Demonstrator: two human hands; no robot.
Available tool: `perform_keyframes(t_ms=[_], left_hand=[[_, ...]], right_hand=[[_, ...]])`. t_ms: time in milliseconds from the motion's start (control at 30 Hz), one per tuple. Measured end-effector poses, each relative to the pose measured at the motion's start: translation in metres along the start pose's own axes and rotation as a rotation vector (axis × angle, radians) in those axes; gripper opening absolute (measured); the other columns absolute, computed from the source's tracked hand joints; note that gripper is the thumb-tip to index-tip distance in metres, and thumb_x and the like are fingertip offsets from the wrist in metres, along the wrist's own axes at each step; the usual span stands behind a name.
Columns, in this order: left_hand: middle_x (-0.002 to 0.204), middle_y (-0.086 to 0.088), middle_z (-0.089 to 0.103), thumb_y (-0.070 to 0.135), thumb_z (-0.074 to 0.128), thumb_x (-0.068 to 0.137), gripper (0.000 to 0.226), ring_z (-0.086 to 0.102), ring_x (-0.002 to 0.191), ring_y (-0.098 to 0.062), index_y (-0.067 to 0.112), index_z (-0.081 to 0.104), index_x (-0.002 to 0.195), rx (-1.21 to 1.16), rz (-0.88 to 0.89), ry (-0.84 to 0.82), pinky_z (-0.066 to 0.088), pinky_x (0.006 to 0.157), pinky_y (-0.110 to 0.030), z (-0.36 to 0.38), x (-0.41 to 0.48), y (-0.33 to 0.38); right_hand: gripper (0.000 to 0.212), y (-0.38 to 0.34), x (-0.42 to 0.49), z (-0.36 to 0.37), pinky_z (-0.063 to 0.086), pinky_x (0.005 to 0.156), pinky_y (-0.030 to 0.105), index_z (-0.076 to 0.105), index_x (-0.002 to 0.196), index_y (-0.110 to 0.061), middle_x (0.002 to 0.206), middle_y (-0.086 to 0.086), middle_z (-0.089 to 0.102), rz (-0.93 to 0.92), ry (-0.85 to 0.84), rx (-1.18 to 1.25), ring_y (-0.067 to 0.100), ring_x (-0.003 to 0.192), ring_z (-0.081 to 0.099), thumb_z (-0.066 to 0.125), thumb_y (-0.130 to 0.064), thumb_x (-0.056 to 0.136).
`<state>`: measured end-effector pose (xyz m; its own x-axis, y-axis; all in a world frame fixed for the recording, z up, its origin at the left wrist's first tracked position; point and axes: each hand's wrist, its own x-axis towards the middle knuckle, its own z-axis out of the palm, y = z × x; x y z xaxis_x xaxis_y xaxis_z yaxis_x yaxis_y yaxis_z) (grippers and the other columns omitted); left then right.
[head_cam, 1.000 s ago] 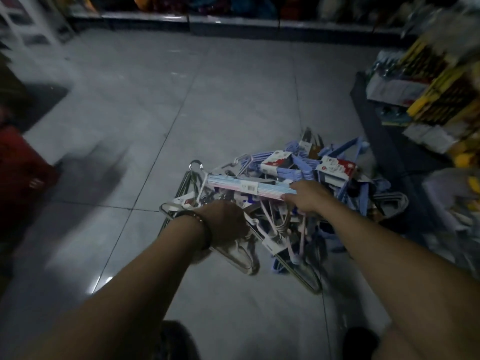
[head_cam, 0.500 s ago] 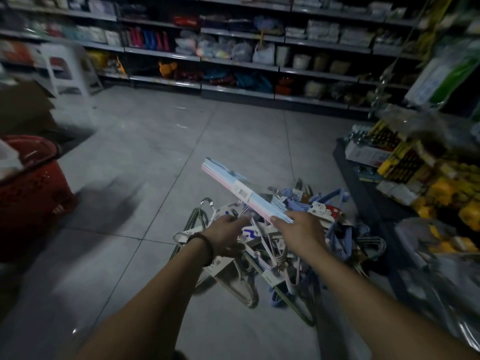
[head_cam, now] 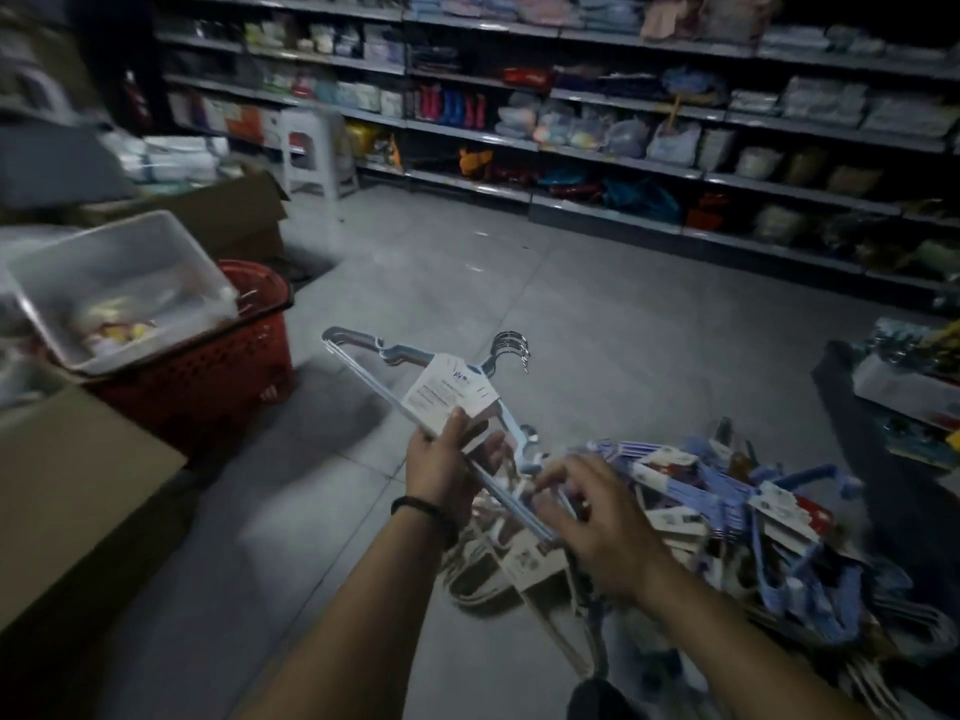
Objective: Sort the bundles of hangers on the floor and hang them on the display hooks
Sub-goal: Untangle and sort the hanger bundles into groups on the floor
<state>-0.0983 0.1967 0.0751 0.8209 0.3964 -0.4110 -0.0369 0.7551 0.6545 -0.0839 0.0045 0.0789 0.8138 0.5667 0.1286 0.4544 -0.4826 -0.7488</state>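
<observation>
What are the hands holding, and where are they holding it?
A labelled bundle of pale hangers. The left hand grips its bottom bar beside the label; the right hand pinches that bar's near end.

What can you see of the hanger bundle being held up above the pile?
The hanger bundle is a stack of pale blue hangers, plastic by the look, with shiny metal hooks bunched together and a white paper label round the middle. It is off the floor, tilted, one end up-left, the other low beside the pile. The left hand grips it below the label; the right hand curls fingers at the lower end, grip blurred.
</observation>
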Motion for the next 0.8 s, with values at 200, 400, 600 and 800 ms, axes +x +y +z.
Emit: perform_keyframes(t_ms=[200, 400, 600, 800], left_hand=[[0.126, -0.025, 0.068, 0.023, 0.062, 0.102, 0.037, 0.071, 0.078, -0.028, 0.007, 0.055, 0.135, 0.157, -0.017, -0.043, 0.060, 0.078, -0.043, -0.046, -0.016, 0.027], [0.124, -0.022, 0.071, 0.026, 0.057, 0.104, 0.033, 0.068, 0.086, -0.029, 0.011, 0.061, 0.134, 0.330, -0.088, -0.183, 0.054, 0.097, -0.051, -0.061, -0.025, 0.040], [0.129, -0.012, 0.069, 0.031, 0.057, 0.102, 0.032, 0.070, 0.101, -0.035, 0.015, 0.062, 0.130, 0.695, 0.081, 0.099, 0.058, 0.095, -0.055, -0.065, -0.042, 0.044], [0.118, 0.002, 0.064, 0.039, 0.070, 0.063, 0.068, 0.067, 0.097, -0.024, 0.032, 0.051, 0.128, 1.307, 0.302, 0.289, 0.062, 0.080, -0.048, -0.100, -0.123, 0.006]], right_hand=[[0.036, -0.013, 0.072, 0.015, 0.059, 0.086, 0.059, 0.051, 0.127, -0.018, 0.125, 0.017, 0.062, 0.305, 0.113, 0.669, 0.031, 0.090, 0.076, 0.071, -0.024, 0.097], [0.050, -0.037, 0.109, 0.036, 0.060, 0.068, 0.043, 0.067, 0.104, -0.009, 0.096, 0.015, 0.079, 0.573, 0.122, 1.054, 0.036, 0.079, 0.077, 0.061, -0.058, 0.096], [0.041, -0.057, 0.098, 0.056, 0.063, 0.073, 0.056, 0.067, 0.113, -0.006, 0.095, 0.019, 0.079, 0.568, 0.134, 1.061, 0.044, 0.078, 0.077, 0.072, -0.042, 0.093], [0.039, -0.102, 0.041, 0.094, 0.062, 0.056, 0.055, 0.065, 0.097, -0.012, 0.094, 0.021, 0.076, 0.459, -0.062, 0.865, 0.038, 0.068, 0.077, 0.082, -0.026, 0.064]])
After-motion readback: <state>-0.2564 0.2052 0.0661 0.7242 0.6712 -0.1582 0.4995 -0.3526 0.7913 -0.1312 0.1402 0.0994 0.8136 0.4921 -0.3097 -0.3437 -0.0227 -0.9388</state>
